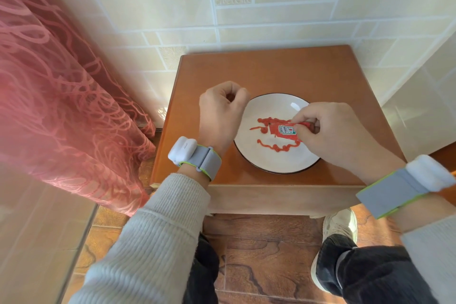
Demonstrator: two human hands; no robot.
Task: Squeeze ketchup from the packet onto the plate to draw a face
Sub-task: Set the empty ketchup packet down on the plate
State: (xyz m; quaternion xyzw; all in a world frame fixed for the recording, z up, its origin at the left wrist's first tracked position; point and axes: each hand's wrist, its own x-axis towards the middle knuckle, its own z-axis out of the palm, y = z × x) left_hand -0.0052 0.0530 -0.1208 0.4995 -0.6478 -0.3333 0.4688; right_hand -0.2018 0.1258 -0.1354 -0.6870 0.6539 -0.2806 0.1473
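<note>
Seen from above: white plate (269,158) with a dark rim, set near the front right of a small wooden table (271,69). Bare wood behind the plate up to the tiled wall (271,20); narrower strips at the left and front edges. Pink curtain (61,94) hanging close off the table's left side.

Over the plate's right half, right hand (330,131), fingers curled, pinching the top of a red ketchup packet (286,131) that hangs tilted above the plate's middle. Beneath it, ketchup (276,147) in two wavy lines across the plate, upper and lower.

At the plate's left rim, left hand (220,111), knuckles up, fingers curled loosely inward and gripping nothing visible, partly covering the rim.

Grey bands (206,161) with white units on both wrists, ribbed grey sleeves (158,229) behind them. Below the table edge, wood-pattern floor (259,242), dark trousers and a pale shoe (341,223).
</note>
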